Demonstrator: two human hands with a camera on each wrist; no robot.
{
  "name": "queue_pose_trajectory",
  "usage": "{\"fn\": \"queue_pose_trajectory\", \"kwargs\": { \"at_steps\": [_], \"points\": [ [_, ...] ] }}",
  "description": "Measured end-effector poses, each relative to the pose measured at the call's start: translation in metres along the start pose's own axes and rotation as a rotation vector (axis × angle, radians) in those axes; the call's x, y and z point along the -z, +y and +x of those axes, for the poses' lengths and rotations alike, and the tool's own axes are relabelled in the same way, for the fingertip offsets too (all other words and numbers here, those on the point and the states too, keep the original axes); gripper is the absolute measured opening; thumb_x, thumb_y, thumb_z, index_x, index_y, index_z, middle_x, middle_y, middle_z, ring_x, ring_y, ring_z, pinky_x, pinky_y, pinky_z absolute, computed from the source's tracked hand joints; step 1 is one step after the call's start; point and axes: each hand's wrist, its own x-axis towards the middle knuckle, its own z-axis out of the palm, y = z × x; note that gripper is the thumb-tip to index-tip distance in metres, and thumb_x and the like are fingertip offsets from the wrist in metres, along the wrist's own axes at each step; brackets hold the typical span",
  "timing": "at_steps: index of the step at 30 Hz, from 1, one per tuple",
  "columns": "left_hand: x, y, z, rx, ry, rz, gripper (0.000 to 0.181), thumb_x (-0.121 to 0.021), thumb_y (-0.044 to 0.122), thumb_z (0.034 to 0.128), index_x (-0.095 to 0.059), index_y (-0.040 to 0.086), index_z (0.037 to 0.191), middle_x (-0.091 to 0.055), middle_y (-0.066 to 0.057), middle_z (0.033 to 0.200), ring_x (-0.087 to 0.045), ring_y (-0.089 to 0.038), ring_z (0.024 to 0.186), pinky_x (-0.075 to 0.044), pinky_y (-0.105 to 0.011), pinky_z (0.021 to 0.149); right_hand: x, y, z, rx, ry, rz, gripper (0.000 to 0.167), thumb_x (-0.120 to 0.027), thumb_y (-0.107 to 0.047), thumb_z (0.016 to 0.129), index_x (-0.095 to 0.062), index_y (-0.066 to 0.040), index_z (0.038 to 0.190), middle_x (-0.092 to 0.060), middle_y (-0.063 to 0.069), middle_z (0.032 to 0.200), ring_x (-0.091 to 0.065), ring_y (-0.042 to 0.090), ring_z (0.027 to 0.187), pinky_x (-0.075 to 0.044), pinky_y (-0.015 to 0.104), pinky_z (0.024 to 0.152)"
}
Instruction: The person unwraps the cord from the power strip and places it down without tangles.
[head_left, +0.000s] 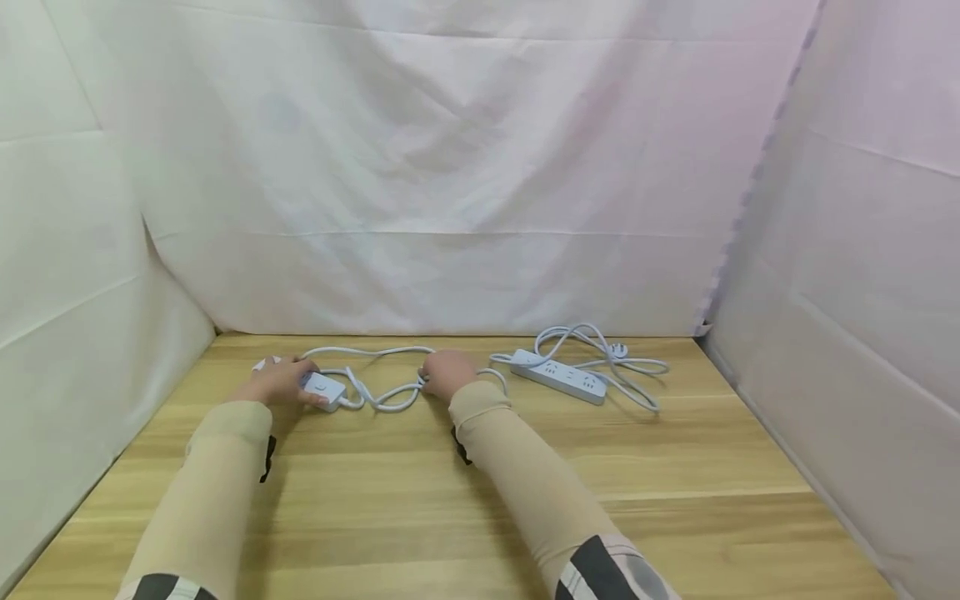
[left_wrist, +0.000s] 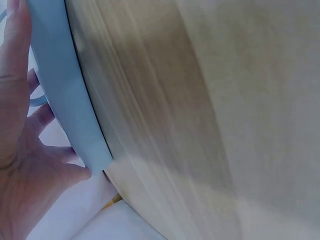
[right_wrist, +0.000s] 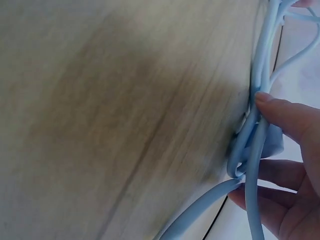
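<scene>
At the left of the table, my left hand [head_left: 273, 385] grips a white power strip [head_left: 324, 392] from above and covers much of it. In the left wrist view the strip's long side [left_wrist: 65, 85] lies along the tabletop, with my thumb on the near side and the other fingers behind it. My right hand [head_left: 447, 372] holds the white cord [head_left: 397, 407] near the middle of the table. From the right wrist, my thumb presses on several strands of cord [right_wrist: 256, 160]; a plug-like piece [right_wrist: 273, 140] shows partly behind them.
To the right lies a second white power strip [head_left: 558, 379], with its cord [head_left: 636, 395] looped loosely over and beside it and a plug [head_left: 618, 350] behind. White cloth [head_left: 420, 167] hangs at the back and both sides of the wooden table [head_left: 360, 508].
</scene>
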Motion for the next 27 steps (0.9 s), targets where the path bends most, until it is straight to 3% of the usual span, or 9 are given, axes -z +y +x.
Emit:
{"fn": "queue_pose_trajectory", "kwargs": {
  "at_steps": [7,11,15,17,19,22,24,27],
  "points": [
    [-0.003,-0.003,0.013,-0.031,-0.01,-0.011,0.074,-0.074,0.054,0.0795,-0.054,0.003,0.128,-0.036,-0.039,0.136,-0.033,-0.066,0.113,-0.031,-0.076,0.085,0.007,0.005,-0.001,0.006,-0.02,0.015,0.034,-0.073,-0.033,0.088,-0.07,-0.027,0.121,-0.068,-0.009,0.118,-0.064,0.015,0.106,-0.05,0.035,0.087],
    [-0.002,-0.004,0.019,-0.026,-0.036,-0.03,0.074,-0.074,0.053,0.0795,-0.054,0.003,0.129,-0.034,-0.039,0.138,-0.027,-0.07,0.117,-0.029,-0.078,0.086,0.011,0.008,0.001,0.031,-0.056,0.018,0.031,-0.07,-0.033,0.091,-0.07,-0.026,0.121,-0.068,-0.008,0.118,-0.064,0.016,0.105,-0.051,0.036,0.086],
    [-0.001,-0.008,0.021,-0.057,-0.033,-0.106,0.073,-0.077,0.046,0.0794,-0.053,0.002,0.131,-0.033,-0.041,0.139,-0.018,-0.072,0.122,-0.016,-0.08,0.093,0.013,0.014,0.005,0.052,-0.121,0.02,0.036,-0.064,-0.039,0.094,-0.066,-0.027,0.128,-0.065,-0.008,0.124,-0.061,0.017,0.112,-0.047,0.036,0.092],
    [0.0,-0.008,0.021,-0.074,-0.029,-0.134,0.074,-0.079,0.043,0.079,-0.051,0.001,0.133,-0.033,-0.041,0.14,-0.022,-0.069,0.124,-0.011,-0.078,0.096,0.016,0.017,0.008,0.061,-0.166,0.029,0.04,-0.062,-0.041,0.095,-0.062,-0.027,0.132,-0.062,-0.007,0.129,-0.058,0.017,0.117,-0.044,0.037,0.097],
    [0.003,-0.007,0.021,-0.082,-0.022,-0.131,0.076,-0.08,0.043,0.0781,-0.051,0.0,0.134,-0.034,-0.041,0.139,-0.027,-0.066,0.124,-0.017,-0.076,0.097,0.019,0.02,0.011,0.067,-0.201,0.036,0.042,-0.06,-0.042,0.096,-0.06,-0.026,0.135,-0.061,-0.007,0.13,-0.056,0.017,0.118,-0.043,0.037,0.099],
    [0.009,-0.002,0.021,-0.097,-0.001,-0.106,0.073,-0.081,0.04,0.0771,-0.054,0.001,0.132,-0.036,-0.042,0.137,-0.037,-0.061,0.121,-0.027,-0.071,0.097,0.024,0.024,0.014,0.092,-0.227,0.032,0.038,-0.059,-0.04,0.096,-0.063,-0.024,0.131,-0.065,-0.004,0.121,-0.06,0.017,0.106,-0.046,0.037,0.092],
    [0.013,0.002,0.022,-0.101,0.03,-0.078,0.065,-0.081,0.036,0.0768,-0.058,0.002,0.127,-0.036,-0.042,0.138,-0.037,-0.06,0.121,-0.031,-0.069,0.095,0.027,0.026,0.014,0.114,-0.217,0.014,0.035,-0.057,-0.038,0.097,-0.063,-0.024,0.128,-0.066,-0.002,0.114,-0.06,0.017,0.097,-0.048,0.037,0.086],
    [0.018,0.006,0.022,-0.104,0.082,-0.047,0.049,-0.078,0.024,0.0801,-0.063,0.003,0.122,-0.035,-0.039,0.14,-0.036,-0.059,0.123,-0.032,-0.069,0.095,0.033,0.028,0.009,0.147,-0.197,-0.013,0.037,-0.056,-0.037,0.098,-0.061,-0.022,0.132,-0.066,0.001,0.114,-0.061,0.018,0.099,-0.048,0.037,0.087]
  ]
}}
